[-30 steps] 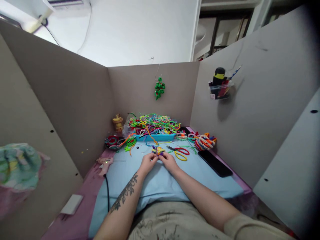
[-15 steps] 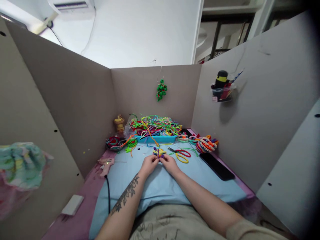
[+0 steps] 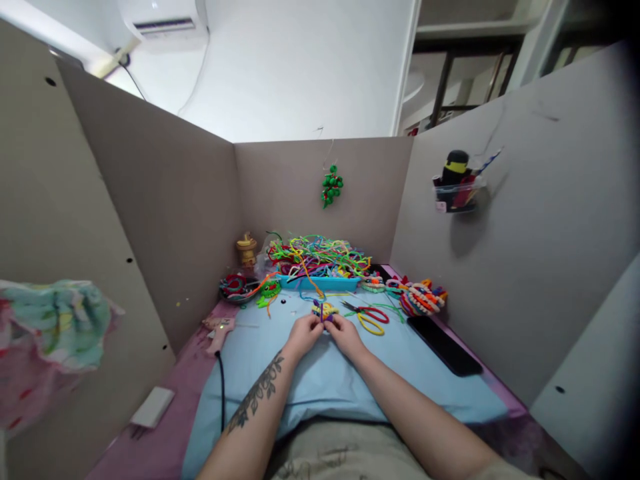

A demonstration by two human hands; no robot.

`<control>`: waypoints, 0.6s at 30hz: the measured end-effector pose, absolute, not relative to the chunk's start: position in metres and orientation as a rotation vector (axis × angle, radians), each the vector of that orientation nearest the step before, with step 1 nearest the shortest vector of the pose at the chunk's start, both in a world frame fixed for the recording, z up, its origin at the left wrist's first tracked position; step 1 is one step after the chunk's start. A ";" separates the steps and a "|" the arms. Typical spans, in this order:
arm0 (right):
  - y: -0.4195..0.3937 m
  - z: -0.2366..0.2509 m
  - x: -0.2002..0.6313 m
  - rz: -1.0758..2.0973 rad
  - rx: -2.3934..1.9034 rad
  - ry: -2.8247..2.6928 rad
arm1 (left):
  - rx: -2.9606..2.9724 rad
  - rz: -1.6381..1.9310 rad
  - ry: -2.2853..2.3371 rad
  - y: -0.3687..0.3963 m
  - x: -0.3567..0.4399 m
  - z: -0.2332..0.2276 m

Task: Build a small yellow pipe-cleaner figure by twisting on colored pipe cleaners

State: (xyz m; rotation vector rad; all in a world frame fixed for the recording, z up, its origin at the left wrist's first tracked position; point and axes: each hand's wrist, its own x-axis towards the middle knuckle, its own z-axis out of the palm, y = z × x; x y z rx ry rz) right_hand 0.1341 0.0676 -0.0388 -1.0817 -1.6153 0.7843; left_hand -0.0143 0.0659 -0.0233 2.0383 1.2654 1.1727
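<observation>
Between both hands, low over the blue cloth, is a small yellow and purple cord craft piece. My left hand pinches its near left side, thumb and fingers closed. From the other side my right hand grips the purple part at its near edge, fingers closed too. A purple strand stands up at the piece's left. The fingertips hide its lower part. Just right of the hands lie scissors with one red and one yellow handle, blades spread.
A blue tray heaped with coloured cords stands at the back. A pink glue gun with a black cable lies left; a black phone lies right. Woven cord pieces sit back right. Grey panels enclose the table.
The whole view has shifted, so everything sits slightly further right and lower. Both hands keep hold of the craft piece, whose purple strand now stands more upright.
</observation>
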 end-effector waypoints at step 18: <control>-0.074 0.066 0.125 1.144 -0.347 -1.618 | 1.882 1.230 1.241 0.064 -0.015 -0.006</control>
